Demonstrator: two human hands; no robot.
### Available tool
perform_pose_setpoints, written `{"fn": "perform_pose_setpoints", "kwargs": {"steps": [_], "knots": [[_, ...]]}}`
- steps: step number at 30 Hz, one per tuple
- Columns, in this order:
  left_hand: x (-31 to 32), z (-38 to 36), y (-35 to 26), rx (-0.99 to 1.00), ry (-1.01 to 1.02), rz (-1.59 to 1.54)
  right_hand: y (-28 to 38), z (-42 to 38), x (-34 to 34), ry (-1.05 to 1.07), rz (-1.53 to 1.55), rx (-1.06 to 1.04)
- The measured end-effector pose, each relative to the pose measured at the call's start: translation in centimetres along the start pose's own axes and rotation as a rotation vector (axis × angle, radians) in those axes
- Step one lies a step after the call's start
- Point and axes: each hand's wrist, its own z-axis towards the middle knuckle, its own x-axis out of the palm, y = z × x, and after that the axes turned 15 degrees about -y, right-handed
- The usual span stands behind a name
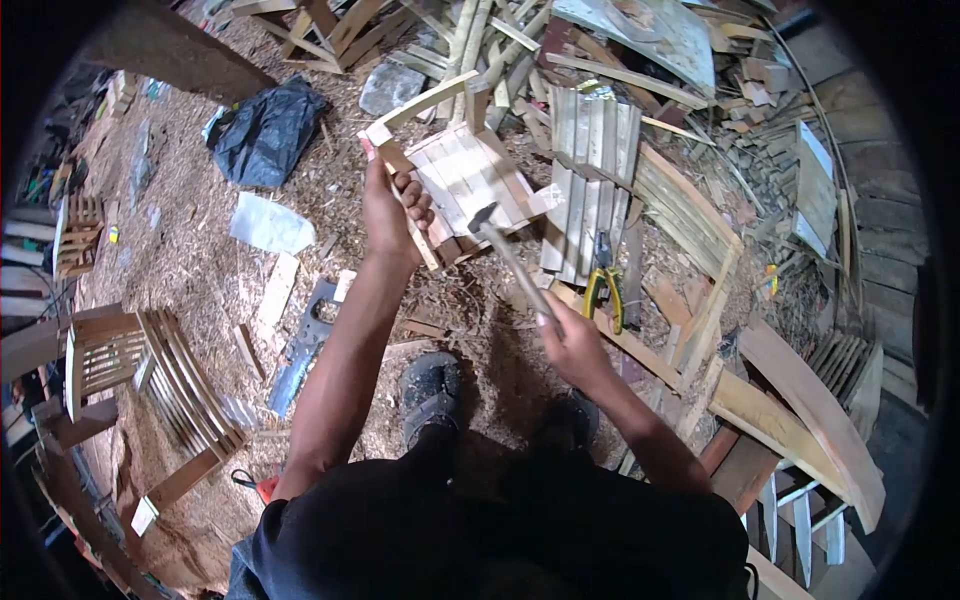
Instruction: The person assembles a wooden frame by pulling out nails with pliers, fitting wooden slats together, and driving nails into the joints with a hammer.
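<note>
My left hand (393,215) is wrapped round the near-left edge of a small slatted wooden chair (463,172), which has a flat panel of pale slats and a curved rail at its far side. In my right hand (574,345) is a hammer (515,262), gripped by its wooden handle. The dark hammer head overlaps the front part of the slats in this view. Pliers (603,285) with yellow and black handles lie just beyond my right hand. To the left of my left forearm, a handsaw (303,348) rests on the floor.
Wood shavings cover the floor (190,255) round my feet. A slatted wooden frame (160,375) stands at left, and slatted panels (593,175) lie at right. Behind are heaped scrap strips (480,45), a grey stone block (391,89) and a black plastic bag (266,132).
</note>
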Motion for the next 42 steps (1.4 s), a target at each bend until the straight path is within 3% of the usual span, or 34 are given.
{"fn": "perform_pose_setpoints", "kwargs": {"steps": [1,4,7,10,11,12,14,15,17,20,21,22,24,28,30,32,33,34,36,38,41,42], "knots": [[-0.2,0.2,0.2,0.032,0.015,0.009,-0.6,0.2,1.0,-0.127,0.003,-0.195],[-1.9,-0.4,1.9,0.179,0.064,0.001,-1.5,-0.3,1.7,-0.162,-0.058,-0.178],[-5.9,-1.9,5.6,0.394,-0.150,0.007,-1.5,0.1,1.1,-0.244,-0.075,-0.247],[-10.7,-4.2,9.9,0.181,-0.042,0.038,-2.3,0.4,-0.5,-0.265,-0.150,-0.225],[-10.1,-5.7,10.3,0.044,-0.046,0.115,-3.1,0.8,-0.7,-0.381,-0.222,-0.250],[-10.2,-5.9,11.6,0.009,0.015,0.188,-3.8,1.3,-1.1,-0.494,-0.293,-0.277],[-10.3,-5.3,13.2,-0.109,0.238,0.413,-5.0,1.8,-1.9,-0.499,-0.373,-0.232],[-9.4,-5.5,13.7,-0.108,0.241,0.411,-5.3,2.1,-2.0,-0.507,-0.431,-0.128],[-6.6,-5.9,15.1,0.157,0.463,0.606,-6.3,2.4,-1.6,-0.473,-0.512,0.022],[-4.4,-3.7,17.4,0.235,0.611,0.611,-7.1,3.5,-1.0,-0.411,-0.498,0.170],[-3.5,-3.9,17.1,0.302,0.604,0.705,-7.5,3.7,-1.1,-0.448,-0.315,0.168],[-3.3,-4.3,16.5,0.306,0.600,0.701,-7.9,3.8,-1.4,-0.446,-0.315,0.162],[-3.0,-5.9,14.4,0.032,0.666,0.650,-8.3,3.7,-1.7,-0.394,-0.220,0.255],[-4.7,-8.3,9.9,0.023,0.740,0.675,-5.9,2.5,-3.1,-0.419,-0.070,0.177],[-5.7,-9.0,7.7,-0.030,0.711,0.674,-4.9,2.2,-3.0,-0.394,-0.047,0.137],[-6.6,-9.8,5.2,0.011,0.672,0.747,-3.4,2.1,-2.6,-0.181,0.220,-0.014],[-6.9,-10.4,3.7,0.013,0.585,0.817,-1.7,2.2,-2.7,-0.009,0.310,0.094],[-6.8,-11.1,1.7,0.028,0.468,0.930,-0.7,2.1,-2.1,0.009,0.323,0.088],[-8.8,-10.3,0.2,0.221,0.116,0.786,0.9,1.9,-0.5,0.195,0.753,0.324],[-10.2,-7.2,-1.3,0.373,0.031,0.620,1.6,2.1,0.8,0.262,0.704,0.265],[-5.8,-4.5,-0.5,0.257,-0.116,0.376,1.4,2.4,2.6,0.303,0.674,0.147],[-4.7,-4.5,-0.9,0.098,-0.035,0.364,1.8,2.5,2.7,0.348,0.614,0.158]]}}
